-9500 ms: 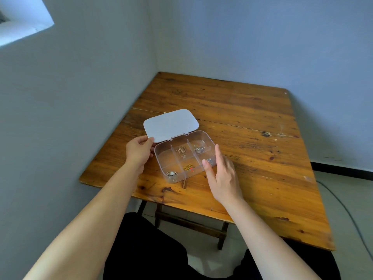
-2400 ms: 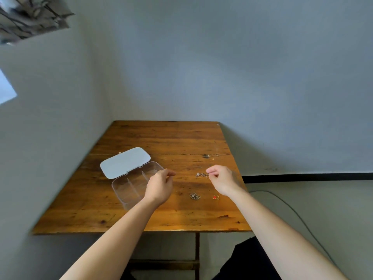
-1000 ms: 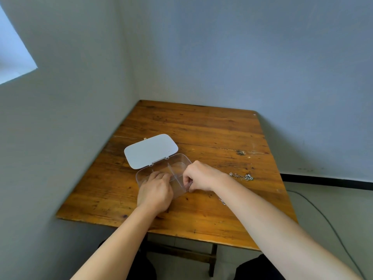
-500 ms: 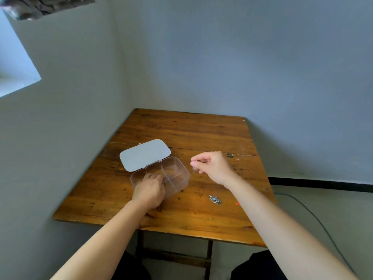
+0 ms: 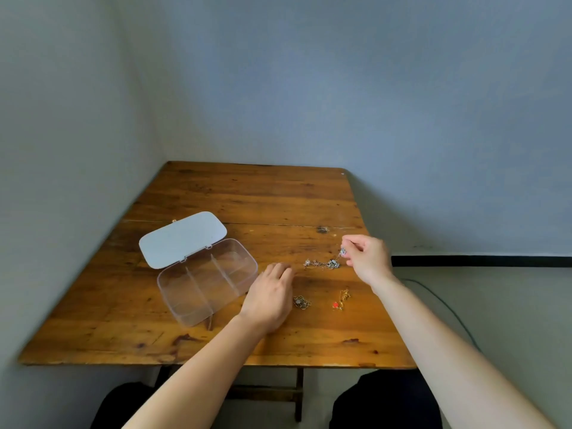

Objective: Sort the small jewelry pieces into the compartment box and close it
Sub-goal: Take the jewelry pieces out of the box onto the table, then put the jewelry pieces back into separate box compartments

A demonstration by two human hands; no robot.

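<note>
Surroundings: wooden counter [image 5: 247, 193] in a corner of grey-blue walls; dark cable [image 5: 439, 301] on the floor to the right.
Obstructions: none between hands and pieces.
Compartment box [image 5: 207, 281]: clear plastic, left of centre on the counter, lid [image 5: 182, 238] swung fully open behind it; compartments look empty.
Left hand [image 5: 269, 298]: palm down on the counter just right of the box, fingers loosely curled, gripping nothing visible.
Right hand [image 5: 368, 258]: raised, fingers pinched on the end of the silver chain [image 5: 322, 264], rest of it trailing on the counter.
Small silver piece [image 5: 301, 302]: on the counter, just beside the left hand.
Gold piece with red bead [image 5: 341, 300]: between the two forearms, apart from both hands.
</note>
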